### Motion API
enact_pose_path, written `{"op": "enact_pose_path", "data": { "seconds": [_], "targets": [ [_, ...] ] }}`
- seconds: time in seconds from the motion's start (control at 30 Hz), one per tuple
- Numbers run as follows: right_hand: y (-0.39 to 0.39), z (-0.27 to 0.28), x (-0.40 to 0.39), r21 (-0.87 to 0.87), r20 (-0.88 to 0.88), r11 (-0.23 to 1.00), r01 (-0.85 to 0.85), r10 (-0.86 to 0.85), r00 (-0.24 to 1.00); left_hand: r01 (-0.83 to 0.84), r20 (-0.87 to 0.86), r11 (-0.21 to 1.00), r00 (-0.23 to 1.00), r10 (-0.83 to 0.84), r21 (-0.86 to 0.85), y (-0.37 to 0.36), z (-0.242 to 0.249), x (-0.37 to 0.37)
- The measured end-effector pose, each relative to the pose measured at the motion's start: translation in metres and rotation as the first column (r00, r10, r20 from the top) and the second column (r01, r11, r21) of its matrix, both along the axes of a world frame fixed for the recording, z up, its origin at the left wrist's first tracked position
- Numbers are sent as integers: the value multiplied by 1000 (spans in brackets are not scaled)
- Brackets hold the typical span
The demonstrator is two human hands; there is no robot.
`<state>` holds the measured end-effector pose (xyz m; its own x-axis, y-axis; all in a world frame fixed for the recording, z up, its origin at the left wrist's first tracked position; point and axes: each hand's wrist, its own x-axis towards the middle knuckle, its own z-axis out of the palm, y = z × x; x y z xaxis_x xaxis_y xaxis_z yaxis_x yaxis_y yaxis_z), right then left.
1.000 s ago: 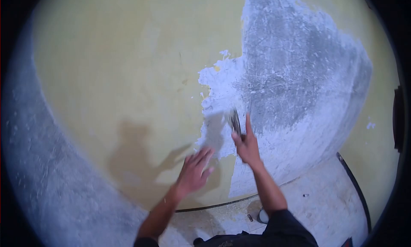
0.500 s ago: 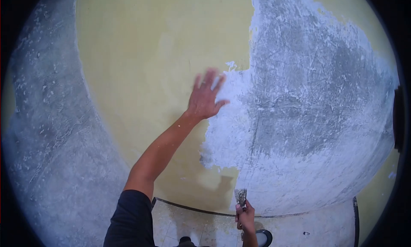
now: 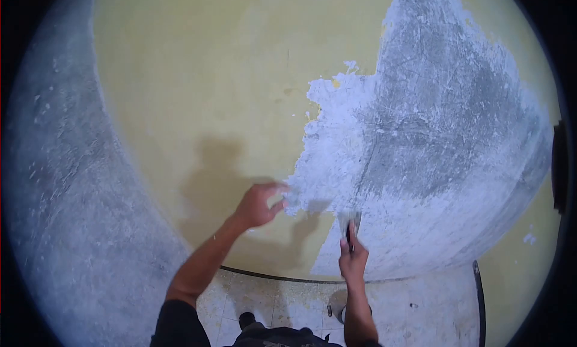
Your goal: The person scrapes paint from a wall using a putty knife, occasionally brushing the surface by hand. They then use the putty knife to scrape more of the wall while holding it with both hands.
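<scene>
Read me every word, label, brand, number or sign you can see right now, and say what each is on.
No text can be read.
Shirt: pale marks at the bottom edge, perhaps print, too small and blurred to read.
Scraper: no lettering can be made out.
Wall: no words or signs visible.

The wall (image 3: 198, 64) looks matt and smooth where yellow, at the upper left and centre of the frame. At centre right, its grey patch (image 3: 433, 118) looks rough and scratched, with ragged white edges. The grey surface (image 3: 72, 185) at far left looks matt and speckled. Dark cloth sleeves (image 3: 178, 324) show at the bottom, above a dusty-looking tiled floor (image 3: 258, 299).
</scene>
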<state>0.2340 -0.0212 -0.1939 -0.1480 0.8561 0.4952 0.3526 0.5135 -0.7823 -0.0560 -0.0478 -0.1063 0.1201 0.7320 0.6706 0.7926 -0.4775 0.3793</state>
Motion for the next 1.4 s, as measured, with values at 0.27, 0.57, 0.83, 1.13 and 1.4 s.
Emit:
{"op": "enact_pose_path", "data": {
  "seconds": [0.27, 0.57, 0.83, 1.13, 1.4],
  "targets": [
    [83, 147, -123, 485, -125, 854, 191, -149, 981, 263, 265, 905, 948, -178, -334, -80, -77, -22],
    [119, 190, -182, 517, -120, 774, 364, -355, 927, 231, 313, 719, 950, -19, -656, -156, -194, -128],
    [118, 187, -200, 522, -101, 733, 435, -454, 885, 412, 595, 578, 787, 164, -704, -164, -217, -171],
    [119, 215, -195, 540, -74, 747, 388, -417, 906, 493, 682, 634, 727, 76, -596, -121, -210, -123],
    [114, 202, -173, 449, 15, 792, 414, -470, 882, 525, 665, 580, 746, 39, -623, -127, -204, -102]
  ]
}}
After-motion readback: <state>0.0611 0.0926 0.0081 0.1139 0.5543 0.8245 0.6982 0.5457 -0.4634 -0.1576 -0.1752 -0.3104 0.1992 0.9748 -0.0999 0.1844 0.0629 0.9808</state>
